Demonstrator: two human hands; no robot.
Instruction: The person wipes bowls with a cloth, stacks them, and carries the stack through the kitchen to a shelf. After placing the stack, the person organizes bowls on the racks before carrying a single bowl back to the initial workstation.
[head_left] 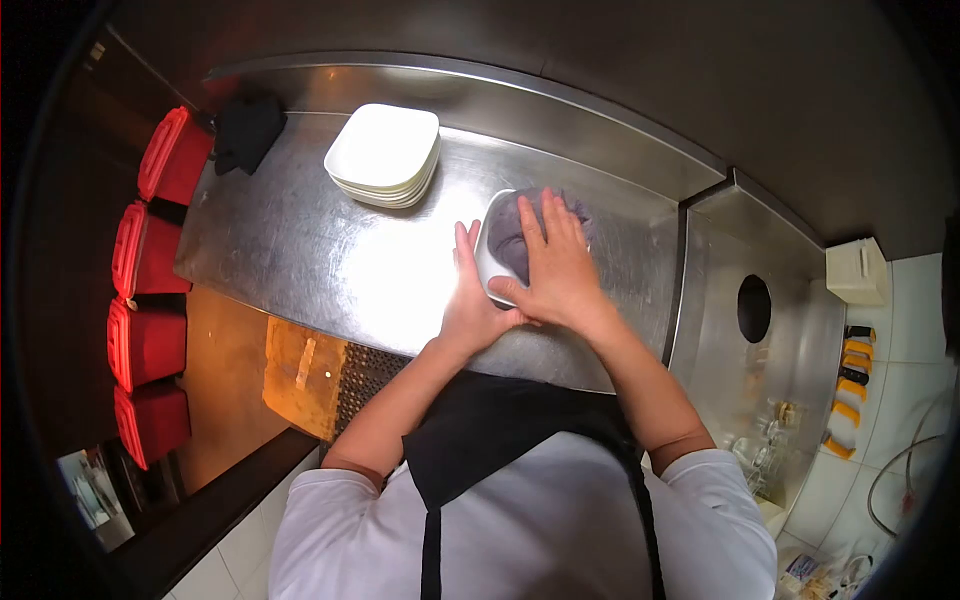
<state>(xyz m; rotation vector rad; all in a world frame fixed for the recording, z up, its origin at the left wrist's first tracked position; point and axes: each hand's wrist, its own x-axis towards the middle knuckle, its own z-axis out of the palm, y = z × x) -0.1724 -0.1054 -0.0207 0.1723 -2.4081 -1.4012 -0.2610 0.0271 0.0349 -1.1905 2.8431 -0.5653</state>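
Note:
A squarish white dish is between my hands on the steel counter, near its front edge. My left hand braces the dish along its left and near side, fingers extended upward and thumb toward my right wrist. Over the dish lies a bunched grey-purple cloth. My right hand presses on this cloth with its fingers stretched across it, the thumb by the dish's near rim. Hand and cloth hide most of the dish's inside. Farther back to the left stands a stack of similar white dishes.
The steel counter has a raised back ledge. A dark cloth lies at its far left corner. Several red lidded bins line the left side. Beyond a divider on the right is a steel surface with a round hole and glasses.

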